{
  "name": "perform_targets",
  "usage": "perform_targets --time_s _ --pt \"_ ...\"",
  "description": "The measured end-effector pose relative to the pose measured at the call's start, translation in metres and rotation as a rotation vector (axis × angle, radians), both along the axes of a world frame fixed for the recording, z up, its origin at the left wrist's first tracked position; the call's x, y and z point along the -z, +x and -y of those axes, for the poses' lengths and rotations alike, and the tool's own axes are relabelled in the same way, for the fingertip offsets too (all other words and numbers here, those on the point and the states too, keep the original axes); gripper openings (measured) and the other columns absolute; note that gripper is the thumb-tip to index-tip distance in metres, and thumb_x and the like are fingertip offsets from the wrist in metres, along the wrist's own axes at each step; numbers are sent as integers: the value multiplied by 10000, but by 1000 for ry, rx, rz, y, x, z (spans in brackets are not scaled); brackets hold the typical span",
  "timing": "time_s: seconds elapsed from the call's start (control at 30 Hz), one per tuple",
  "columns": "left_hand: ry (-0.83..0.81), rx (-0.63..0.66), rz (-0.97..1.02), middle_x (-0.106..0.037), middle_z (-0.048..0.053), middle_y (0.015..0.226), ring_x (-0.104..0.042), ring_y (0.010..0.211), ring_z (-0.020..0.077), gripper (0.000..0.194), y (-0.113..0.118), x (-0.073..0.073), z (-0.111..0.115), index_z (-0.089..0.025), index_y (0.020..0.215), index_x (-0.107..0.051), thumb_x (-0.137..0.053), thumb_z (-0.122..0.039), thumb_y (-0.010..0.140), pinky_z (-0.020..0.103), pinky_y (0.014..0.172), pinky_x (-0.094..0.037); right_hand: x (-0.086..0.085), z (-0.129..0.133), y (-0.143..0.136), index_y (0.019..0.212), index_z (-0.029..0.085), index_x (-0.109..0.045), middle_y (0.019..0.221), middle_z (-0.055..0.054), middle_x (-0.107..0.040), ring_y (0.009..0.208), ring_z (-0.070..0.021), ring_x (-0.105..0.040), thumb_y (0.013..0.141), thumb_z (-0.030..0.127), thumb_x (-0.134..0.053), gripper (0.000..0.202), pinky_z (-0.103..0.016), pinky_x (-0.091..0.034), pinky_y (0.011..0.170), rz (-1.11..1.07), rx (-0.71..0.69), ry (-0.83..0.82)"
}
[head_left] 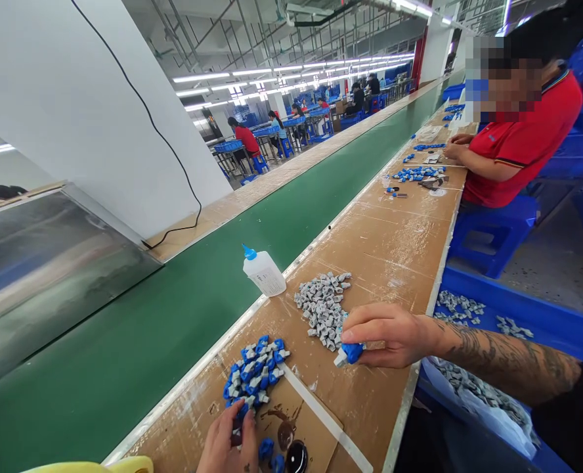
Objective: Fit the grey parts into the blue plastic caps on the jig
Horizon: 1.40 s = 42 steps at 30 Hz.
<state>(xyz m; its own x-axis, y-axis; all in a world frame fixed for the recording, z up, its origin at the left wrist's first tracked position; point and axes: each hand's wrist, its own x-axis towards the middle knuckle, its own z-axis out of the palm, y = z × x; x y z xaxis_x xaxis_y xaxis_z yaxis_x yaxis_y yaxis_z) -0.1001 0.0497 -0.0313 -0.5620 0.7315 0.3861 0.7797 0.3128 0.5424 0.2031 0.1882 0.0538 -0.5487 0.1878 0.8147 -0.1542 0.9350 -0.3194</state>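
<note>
My right hand is closed on a small blue-and-grey plastic part, held between thumb and fingers beside a heap of loose grey plastic pieces. At the lower middle, my left hand has thumb and index finger around another blue-and-grey part, at the near edge of a pile of such joined parts. A few blue pieces lie just right of the left hand, next to a small round dish of dark liquid.
A white bottle with a blue nozzle stands at the bench edge by the green conveyor belt. Blue bins with grey pieces sit right of the bench. A co-worker in red sits farther along. A yellow object shows bottom left.
</note>
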Motion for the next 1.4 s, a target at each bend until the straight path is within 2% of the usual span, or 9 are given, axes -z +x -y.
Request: perform_targets --time_s 0.17,0.27,0.37,0.5,0.7,0.93,1.1,1.27,1.4 --pt "-73 25 -41 -743 72 956 -702 824 266 282 -12 0 -3 -279 899 -734 -540 -475 837 337 690 -542 1 0 0 1390 169 -493 1085 -125 -709 989 -146 -699 920 133 -680 506 -223 -571 871 -6 -13 9" --pt "8 -37 -63 -732 88 1054 -688 834 262 326 3 -13 -2 -268 951 -735 -530 -505 861 356 711 -536 5 2 -1 1397 168 -487 1072 -118 -718 961 -143 -705 935 186 -683 501 -227 -572 861 18 -23 -15" --pt "109 -10 221 -752 62 989 -650 684 195 374 37 -33 4 -248 951 -751 -619 -570 814 316 675 -547 9 6 -5 1405 169 -466 1034 -90 -741 847 -116 -716 960 275 -668 500 -213 -572 814 94 -40 -121" --pt "147 155 750 -775 86 875 -720 772 226 501 85 -54 12 -187 936 -785 -729 -635 720 289 683 -589 11 13 -16 1332 154 -526 931 -54 -763 771 -109 -718 985 349 -627 411 -205 -560 763 179 -67 -184" --pt "125 220 826 -744 79 720 -701 647 211 479 112 -64 16 -175 816 -794 -791 -633 675 295 630 -599 8 21 -28 1191 140 -633 862 -57 -771 746 -115 -728 969 418 -644 356 -193 -554 739 193 -129 -266" --pt "167 201 945 -698 34 639 -652 576 166 500 118 -74 12 -187 764 -775 -819 -664 622 247 563 -559 16 28 -34 1057 104 -702 854 -99 -780 727 -131 -737 922 455 -693 376 -186 -572 677 158 -186 -626" --pt "197 162 944 -653 3 565 -607 523 139 467 124 -76 12 -197 729 -765 -810 -654 643 222 510 -520 24 33 -39 1006 112 -719 788 -82 -753 686 -140 -722 969 511 -588 421 -209 -572 623 195 -285 -895" --pt "217 166 918 -635 -3 544 -587 502 123 440 125 -75 12 -199 718 -767 -783 -638 697 209 494 -504 26 40 -46 964 109 -680 651 -9 -651 478 -84 -602 938 603 -588 503 -185 -521 489 181 -395 -1208" --pt "261 175 915 -642 -3 552 -588 495 120 424 125 -73 13 -195 703 -756 -781 -619 716 206 485 -504 27 44 -52 924 115 -648 626 16 -611 425 -63 -545 894 645 -625 532 -162 -458 408 163 -461 -1359"
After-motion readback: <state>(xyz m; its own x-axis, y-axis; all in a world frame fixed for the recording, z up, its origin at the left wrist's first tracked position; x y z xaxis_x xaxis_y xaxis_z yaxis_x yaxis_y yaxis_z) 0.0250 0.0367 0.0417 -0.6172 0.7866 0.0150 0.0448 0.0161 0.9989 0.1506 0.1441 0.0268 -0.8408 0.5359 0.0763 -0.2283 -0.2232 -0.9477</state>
